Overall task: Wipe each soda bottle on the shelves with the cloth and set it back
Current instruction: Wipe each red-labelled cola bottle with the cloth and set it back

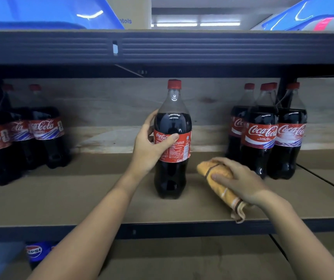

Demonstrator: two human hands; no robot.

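Note:
A large cola bottle (172, 158) with a red cap and red label stands upright on the middle shelf (101, 199), alone between two groups. My left hand (150, 146) grips it around the label, thumb across the front. To its right, my right hand (240, 182) holds a bunched orange cloth (220, 178) just above or on the shelf board, fingers curled over it. The cloth's striped end hangs past the shelf's front edge.
Three cola bottles (263, 136) stand at the right of the shelf and a few more (41, 136) at the left. A Pepsi bottle (35, 250) lies on the shelf below. Blue plastic bins (51, 11) and a cardboard box (135, 11) sit on the top shelf.

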